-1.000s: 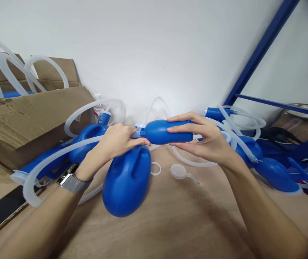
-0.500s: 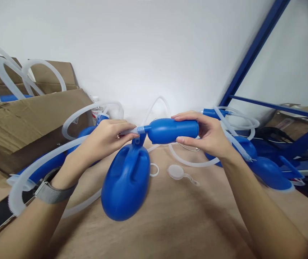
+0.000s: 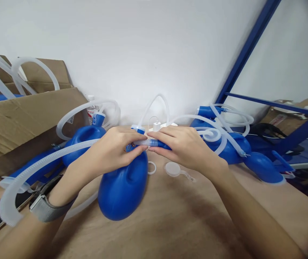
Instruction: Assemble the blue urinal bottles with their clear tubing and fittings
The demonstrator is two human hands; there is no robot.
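My left hand (image 3: 113, 147), with a watch on its wrist, pinches a translucent corrugated hose (image 3: 70, 148) close to its end. That end meets the narrow neck of a blue plastic funnel-like piece (image 3: 164, 144). My right hand (image 3: 187, 145) is closed around the neck and joint, and covers most of the piece. Both sets of fingertips nearly touch. Below my left hand a blue plastic bottle (image 3: 124, 192) with a moulded handle lies on the table. To its right are a white ring (image 3: 155, 168) and a translucent round cap with a strap (image 3: 172, 169).
A cardboard box (image 3: 35, 111) with hoses stands at the left, near another blue bottle (image 3: 81, 140) and a clear drink bottle (image 3: 92, 108). More blue bottles (image 3: 264, 167) and hoses lie at the right, by a blue metal frame (image 3: 247, 54). A white charger (image 3: 156, 126) sits at the back.
My right hand has moved left from the wide end of the blue piece to its neck, beside my left hand. My left hand keeps its hold on the hose. The view has shifted slightly.
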